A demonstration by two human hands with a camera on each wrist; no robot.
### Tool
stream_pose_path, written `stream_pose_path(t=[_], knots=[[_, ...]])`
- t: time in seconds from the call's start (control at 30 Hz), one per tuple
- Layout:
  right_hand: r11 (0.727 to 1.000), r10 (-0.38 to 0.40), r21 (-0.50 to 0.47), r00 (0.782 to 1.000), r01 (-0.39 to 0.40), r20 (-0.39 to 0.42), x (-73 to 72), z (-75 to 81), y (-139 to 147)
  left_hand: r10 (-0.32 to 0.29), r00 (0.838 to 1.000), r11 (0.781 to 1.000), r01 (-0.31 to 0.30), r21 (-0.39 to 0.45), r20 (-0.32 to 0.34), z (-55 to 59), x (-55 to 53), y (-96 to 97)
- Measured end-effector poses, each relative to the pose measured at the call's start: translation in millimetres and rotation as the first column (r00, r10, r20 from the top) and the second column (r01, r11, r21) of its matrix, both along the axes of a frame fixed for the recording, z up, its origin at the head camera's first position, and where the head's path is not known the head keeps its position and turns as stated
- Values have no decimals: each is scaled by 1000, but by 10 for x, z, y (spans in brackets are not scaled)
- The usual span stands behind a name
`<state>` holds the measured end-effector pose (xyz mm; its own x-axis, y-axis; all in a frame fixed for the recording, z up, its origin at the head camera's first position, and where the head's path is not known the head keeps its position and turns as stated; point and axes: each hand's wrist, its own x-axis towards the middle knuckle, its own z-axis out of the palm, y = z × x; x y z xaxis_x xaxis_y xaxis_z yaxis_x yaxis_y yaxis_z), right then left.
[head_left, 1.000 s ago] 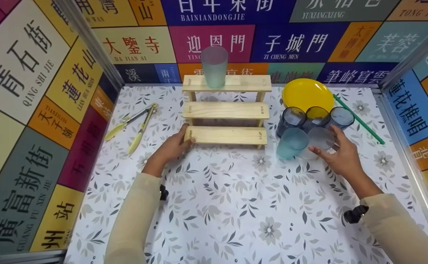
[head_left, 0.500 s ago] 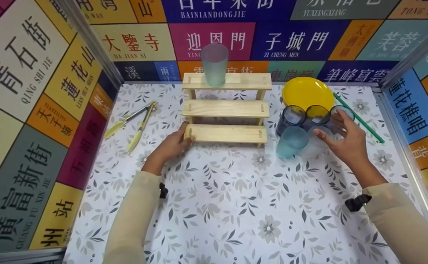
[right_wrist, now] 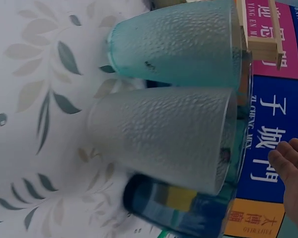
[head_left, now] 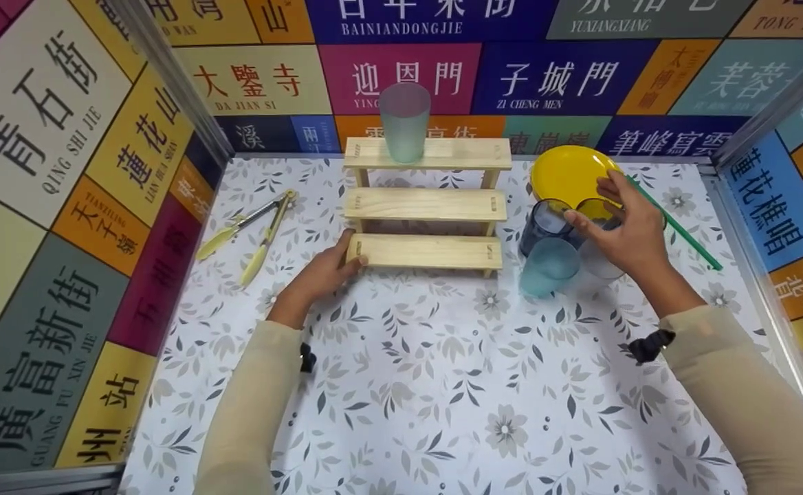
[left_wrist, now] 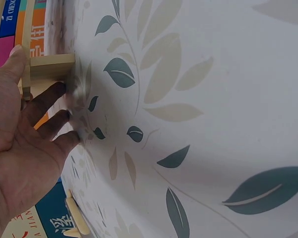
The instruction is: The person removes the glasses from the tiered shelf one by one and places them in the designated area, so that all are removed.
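Note:
In the head view, my left hand [head_left: 324, 271] grips the left end of the lowest board of a three-step wooden rack [head_left: 425, 205], thumb on top. A frosted pale-green cup [head_left: 405, 130] stands upside up on the top step. My right hand [head_left: 625, 230] hovers over a cluster of cups with loosely bent fingers. Below it are a teal cup [head_left: 549, 271], a clear frosted cup [right_wrist: 161, 134] and dark blue cups [head_left: 533, 237], partly covered by the hand. The right wrist view shows the fingers apart from the cup rims, holding nothing.
Behind the cups lies a yellow plate [head_left: 566, 175], with a green stick [head_left: 690, 240] beside it. Tongs with pale yellow tips [head_left: 264, 237] lie left of the rack. Printed panels [head_left: 401, 69] wall in the floral-covered table [head_left: 429, 385].
My right hand has come away from the clear frosted cup, passed over the right-hand dark cup, and shifted left and back over the middle dark cup. The left hand stays at the rack.

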<state>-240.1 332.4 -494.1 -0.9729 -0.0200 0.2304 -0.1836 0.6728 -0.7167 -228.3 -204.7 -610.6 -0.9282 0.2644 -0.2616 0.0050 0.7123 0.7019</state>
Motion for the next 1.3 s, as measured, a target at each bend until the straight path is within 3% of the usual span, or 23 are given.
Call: stream_pose_path(t=[0.4,1.3], knots=[[997,73,19,997,-73,9,-320,127,-432,9,1000,1000,-9,14,-4,18,46,26],[974,213,68,977,-215,23,-704,410,-1317,17,1000,1000,-17,-17,4,38,14,21]])
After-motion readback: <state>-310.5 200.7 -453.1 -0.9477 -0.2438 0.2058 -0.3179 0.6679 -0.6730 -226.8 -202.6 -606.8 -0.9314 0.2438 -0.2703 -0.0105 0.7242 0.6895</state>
